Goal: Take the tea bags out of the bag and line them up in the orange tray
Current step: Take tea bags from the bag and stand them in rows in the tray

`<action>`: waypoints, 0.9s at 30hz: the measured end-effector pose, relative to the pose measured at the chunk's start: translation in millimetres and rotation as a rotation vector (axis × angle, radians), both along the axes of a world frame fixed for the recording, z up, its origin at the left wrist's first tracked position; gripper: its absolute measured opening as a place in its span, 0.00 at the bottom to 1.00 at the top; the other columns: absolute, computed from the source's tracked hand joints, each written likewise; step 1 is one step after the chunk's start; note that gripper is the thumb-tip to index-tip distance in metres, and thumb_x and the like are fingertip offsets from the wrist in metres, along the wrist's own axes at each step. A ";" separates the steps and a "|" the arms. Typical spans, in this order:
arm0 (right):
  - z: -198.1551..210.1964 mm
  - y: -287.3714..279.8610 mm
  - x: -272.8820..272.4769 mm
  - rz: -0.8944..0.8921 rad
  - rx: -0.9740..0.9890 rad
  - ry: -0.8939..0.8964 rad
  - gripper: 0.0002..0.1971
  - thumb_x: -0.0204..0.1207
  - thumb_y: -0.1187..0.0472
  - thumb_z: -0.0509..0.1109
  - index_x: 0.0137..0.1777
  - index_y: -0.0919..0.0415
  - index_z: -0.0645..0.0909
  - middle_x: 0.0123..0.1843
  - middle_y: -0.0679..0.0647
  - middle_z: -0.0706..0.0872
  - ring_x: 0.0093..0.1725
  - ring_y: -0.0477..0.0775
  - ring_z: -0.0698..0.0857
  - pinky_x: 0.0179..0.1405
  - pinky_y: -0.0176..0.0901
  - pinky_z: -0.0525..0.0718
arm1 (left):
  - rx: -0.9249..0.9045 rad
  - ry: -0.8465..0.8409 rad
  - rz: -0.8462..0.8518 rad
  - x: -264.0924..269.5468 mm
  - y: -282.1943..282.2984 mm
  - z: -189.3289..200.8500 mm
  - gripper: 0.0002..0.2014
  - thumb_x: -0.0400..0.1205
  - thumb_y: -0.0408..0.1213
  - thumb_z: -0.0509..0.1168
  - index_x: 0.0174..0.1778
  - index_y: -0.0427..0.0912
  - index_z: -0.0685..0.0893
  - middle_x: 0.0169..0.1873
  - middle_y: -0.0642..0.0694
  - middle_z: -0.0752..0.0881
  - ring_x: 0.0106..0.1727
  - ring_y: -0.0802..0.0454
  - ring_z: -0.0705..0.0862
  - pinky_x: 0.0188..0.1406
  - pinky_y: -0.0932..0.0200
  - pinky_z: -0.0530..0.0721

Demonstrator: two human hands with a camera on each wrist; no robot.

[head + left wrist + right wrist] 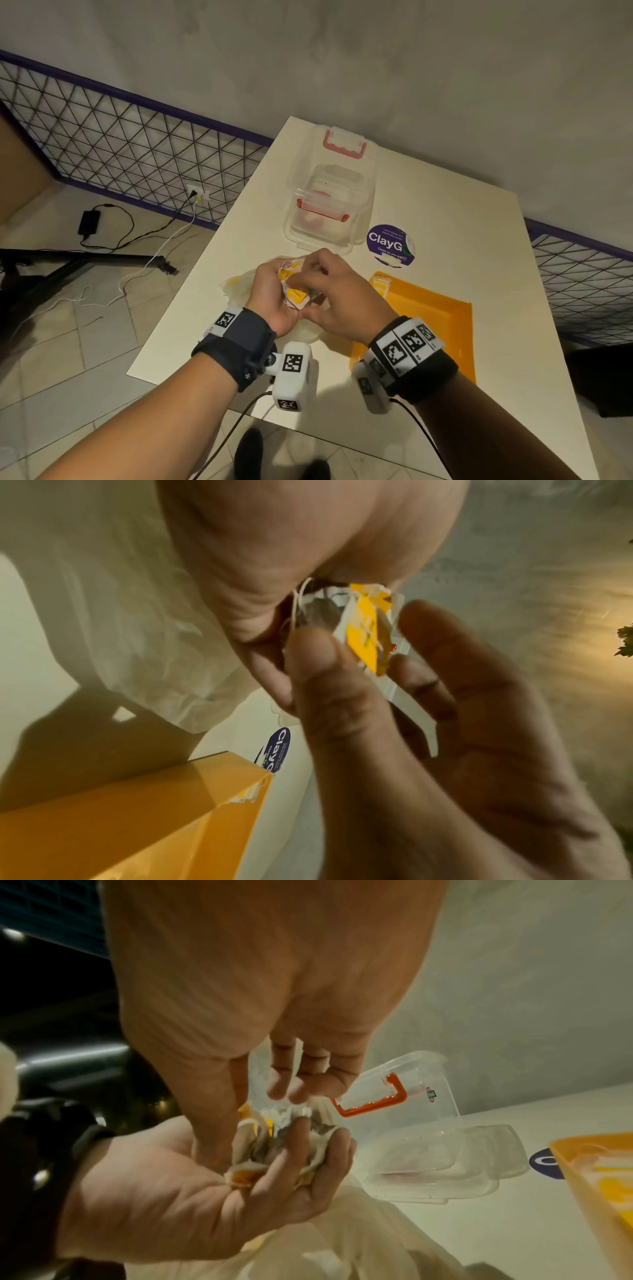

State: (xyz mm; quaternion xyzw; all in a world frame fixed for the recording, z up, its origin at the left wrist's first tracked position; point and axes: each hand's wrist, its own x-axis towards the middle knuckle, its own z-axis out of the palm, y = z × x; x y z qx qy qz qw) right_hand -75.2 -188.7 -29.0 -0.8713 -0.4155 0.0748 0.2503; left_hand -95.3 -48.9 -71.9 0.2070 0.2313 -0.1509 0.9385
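My left hand [278, 286] is cupped palm-up and grips a bunch of tea bags [295, 294] with yellow tags and white strings. My right hand [317, 275] reaches over the bunch and pinches one tea bag [365, 626] between thumb and fingers. In the right wrist view the tea bags [270, 1148] lie in the left palm with the right thumb pressed into them. A crumpled white plastic bag [236, 287] lies on the table under both hands. To the right sits the orange tray [442, 325], with one tea bag [382, 286] in its far left corner.
A clear plastic container [329, 205] with red latches and its loose lid stands behind the hands. A round purple sticker [390, 245] lies between it and the tray. The white table [513, 274] ends close to my body; cables lie on the tiled floor at the left.
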 end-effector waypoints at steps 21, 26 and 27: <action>17.3 -5.2 15.7 -0.518 0.345 0.371 0.04 0.74 0.67 0.75 0.42 0.58 0.91 0.44 0.53 0.89 0.40 0.48 0.87 0.43 0.39 0.86 | 0.103 0.019 -0.063 -8.5 -2.9 2.7 0.20 0.78 0.51 0.68 0.57 0.40 0.85 0.48 0.40 0.88 0.44 0.46 0.88 0.38 0.54 0.89; 33.0 -20.4 24.8 -0.543 0.296 0.288 0.06 0.73 0.71 0.70 0.43 0.59 0.84 0.35 0.49 0.84 0.35 0.53 0.84 0.40 0.50 0.85 | 0.125 0.041 -0.042 -8.9 -1.9 3.7 0.11 0.79 0.47 0.67 0.52 0.45 0.83 0.42 0.41 0.88 0.41 0.44 0.89 0.36 0.54 0.89; 36.3 -25.0 26.5 -0.537 0.250 0.217 0.07 0.72 0.71 0.68 0.42 0.58 0.81 0.35 0.52 0.83 0.35 0.56 0.83 0.38 0.50 0.84 | 0.135 0.042 -0.045 -9.0 -1.3 2.6 0.11 0.79 0.47 0.68 0.51 0.46 0.83 0.42 0.41 0.88 0.41 0.43 0.89 0.37 0.53 0.88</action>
